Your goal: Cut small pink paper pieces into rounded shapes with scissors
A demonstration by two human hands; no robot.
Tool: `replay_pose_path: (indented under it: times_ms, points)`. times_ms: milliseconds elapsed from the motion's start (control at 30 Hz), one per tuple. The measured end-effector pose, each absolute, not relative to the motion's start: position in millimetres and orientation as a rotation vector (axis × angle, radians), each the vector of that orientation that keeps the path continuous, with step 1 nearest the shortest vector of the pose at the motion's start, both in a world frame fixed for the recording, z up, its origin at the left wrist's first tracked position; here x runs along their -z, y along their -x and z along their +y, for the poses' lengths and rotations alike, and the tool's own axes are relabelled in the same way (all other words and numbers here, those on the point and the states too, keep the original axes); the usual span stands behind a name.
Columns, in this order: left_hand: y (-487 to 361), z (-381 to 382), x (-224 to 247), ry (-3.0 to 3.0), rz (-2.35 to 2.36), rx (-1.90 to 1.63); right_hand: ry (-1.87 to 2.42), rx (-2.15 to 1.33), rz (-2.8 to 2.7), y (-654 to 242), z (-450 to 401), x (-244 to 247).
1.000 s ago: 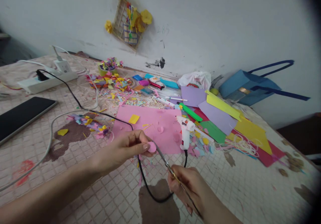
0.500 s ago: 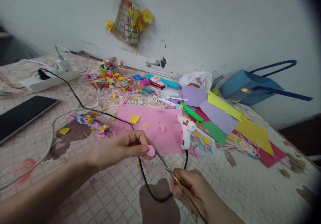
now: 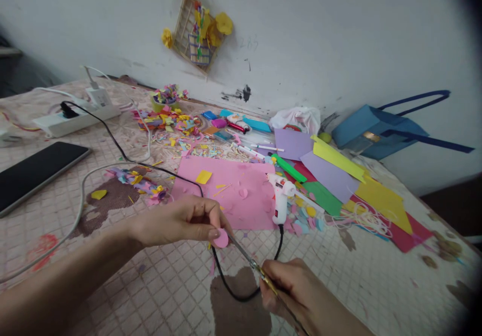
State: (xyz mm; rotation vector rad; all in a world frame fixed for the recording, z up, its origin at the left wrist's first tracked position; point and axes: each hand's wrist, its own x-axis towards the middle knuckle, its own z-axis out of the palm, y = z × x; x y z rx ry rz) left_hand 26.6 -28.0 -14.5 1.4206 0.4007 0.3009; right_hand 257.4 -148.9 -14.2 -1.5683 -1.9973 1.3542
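Pinched between the thumb and fingers of my left hand point(image 3: 188, 220) is a small round pink paper piece point(image 3: 221, 238). My right hand point(image 3: 291, 288) grips scissors point(image 3: 250, 260) with gold-coloured handles, partly hidden by my fingers. The blades point up and left, their tips close beside the paper piece; I cannot tell whether they touch it. Beyond both hands lies a pink sheet point(image 3: 214, 215) with a yellow scrap point(image 3: 204, 177) and small pink pieces on it. At its right edge rests a white glue gun point(image 3: 280, 200).
The glue gun's black cord point(image 3: 233, 296) loops beneath my hands. Left are a phone point(image 3: 37, 175) and a power strip point(image 3: 56, 124). Coloured paper sheets point(image 3: 331, 170) and a blue bag point(image 3: 376, 130) lie right. Paper scraps point(image 3: 169, 120) are heaped near the wall.
The round pink piece has moved slightly left and down with my left hand, apparently turning a little. The scissors have shifted slightly with my right hand.
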Motion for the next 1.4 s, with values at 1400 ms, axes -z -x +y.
replay_pose_path:
  times_ms: [1400]
  points:
    - [-57, -66, 30, -0.983, 0.785, -0.599, 1.365, -1.133, -1.366, -214, -103, 27]
